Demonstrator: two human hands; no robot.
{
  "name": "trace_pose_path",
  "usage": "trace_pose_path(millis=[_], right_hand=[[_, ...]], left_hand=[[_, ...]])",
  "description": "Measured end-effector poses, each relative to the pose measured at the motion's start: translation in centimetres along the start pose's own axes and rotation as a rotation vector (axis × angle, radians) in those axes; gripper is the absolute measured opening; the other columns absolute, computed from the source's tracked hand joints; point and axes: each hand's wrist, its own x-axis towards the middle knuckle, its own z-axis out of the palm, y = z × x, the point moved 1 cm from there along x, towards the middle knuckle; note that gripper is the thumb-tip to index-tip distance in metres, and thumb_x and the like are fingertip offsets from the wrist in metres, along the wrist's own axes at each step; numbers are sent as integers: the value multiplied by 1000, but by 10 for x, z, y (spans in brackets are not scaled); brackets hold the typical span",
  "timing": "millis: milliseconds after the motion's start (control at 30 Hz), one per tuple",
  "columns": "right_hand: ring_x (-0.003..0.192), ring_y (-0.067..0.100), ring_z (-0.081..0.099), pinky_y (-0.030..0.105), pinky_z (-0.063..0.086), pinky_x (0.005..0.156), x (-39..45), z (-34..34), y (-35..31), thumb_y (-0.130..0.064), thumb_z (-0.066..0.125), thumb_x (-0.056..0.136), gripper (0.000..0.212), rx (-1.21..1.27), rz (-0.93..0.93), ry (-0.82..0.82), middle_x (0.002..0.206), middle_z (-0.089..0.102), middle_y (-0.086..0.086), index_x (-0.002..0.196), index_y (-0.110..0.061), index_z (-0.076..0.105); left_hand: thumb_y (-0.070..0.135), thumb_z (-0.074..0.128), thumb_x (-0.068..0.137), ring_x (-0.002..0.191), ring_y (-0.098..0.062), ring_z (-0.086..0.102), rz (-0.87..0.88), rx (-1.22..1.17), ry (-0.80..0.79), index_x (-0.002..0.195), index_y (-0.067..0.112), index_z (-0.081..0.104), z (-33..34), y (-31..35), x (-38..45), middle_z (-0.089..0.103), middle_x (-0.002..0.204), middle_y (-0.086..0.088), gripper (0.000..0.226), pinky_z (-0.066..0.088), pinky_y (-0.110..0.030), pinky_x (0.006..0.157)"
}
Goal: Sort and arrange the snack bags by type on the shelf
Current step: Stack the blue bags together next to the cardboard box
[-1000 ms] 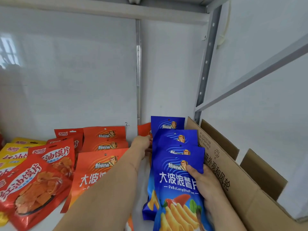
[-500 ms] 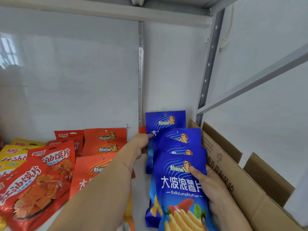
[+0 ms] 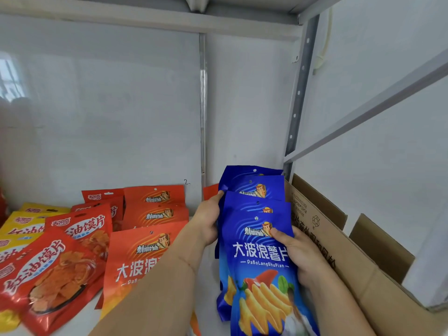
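Observation:
A stack of several blue chip bags (image 3: 257, 260) lies on the white shelf at the right, fanned toward the back wall. My right hand (image 3: 298, 255) grips the front blue bag at its right edge, thumb on its face. My left hand (image 3: 206, 221) holds the left edge of the blue bags further back, fingers curled round them. Orange chip bags (image 3: 135, 258) lie in a row left of my left arm. Red snack bags (image 3: 51, 270) and yellow bags (image 3: 21, 221) lie further left.
An open cardboard box (image 3: 339, 251) stands against the right side of the blue stack. The shelf's grey upright post (image 3: 299, 93) and white back wall rise behind. One orange bag corner (image 3: 210, 191) pokes out behind the blue stack.
My left hand has drawn the rear blue bags forward and together, closing the fan against the front bag. The right hand stays on the front bag. The view moved closer.

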Motion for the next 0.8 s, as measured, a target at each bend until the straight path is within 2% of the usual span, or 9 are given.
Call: trace_pose_path(millis=[133,267,367,500,633,800], right_hand=[[80,32,75,40,61,68,-4,0,7,-25,76,85,34,44,27,-25,94,77,15,114,-12,62],[78,31,75,39,60,66,-4,2,7,-23,75,85,34,87,17,-54,96,77,16,115,-13,61],[79,31,75,39,60,67,-4,5,7,-22,75,84,37,101,19,-91,98,76,18,116,-12,60],[78,32,75,39,61,66,-2,6,9,-23,76,80,44,120,31,-126,101,75,19,119,-10,60],[80,33,74,42,61,71,1,8,8,-24,79,73,54,120,53,-138,102,75,20,121,-11,59],[73,32,74,38,61,61,1,7,8,-22,77,76,52,119,65,-144,102,74,23,121,-6,58]], left_hand=[[46,61,95,105,-33,70,10,-60,-40,121,13,67,-2,-7,-3,75,110,-12,43,53,-52,98],[42,61,96,96,-30,72,27,-84,-56,119,12,68,-4,-10,-8,75,110,-12,39,56,-47,92],[43,61,96,99,-32,72,48,-75,-70,118,12,68,-6,-12,-11,75,111,-12,39,57,-47,91],[50,58,96,110,-34,69,51,-115,-60,122,13,67,-9,-15,-14,74,115,-12,47,50,-53,101],[55,55,96,112,-35,67,41,-158,-57,124,13,67,-8,-15,-19,72,118,-14,52,47,-56,104],[59,54,94,114,-34,67,45,-171,-10,128,15,63,-10,-16,-20,71,120,-13,57,45,-56,106]])
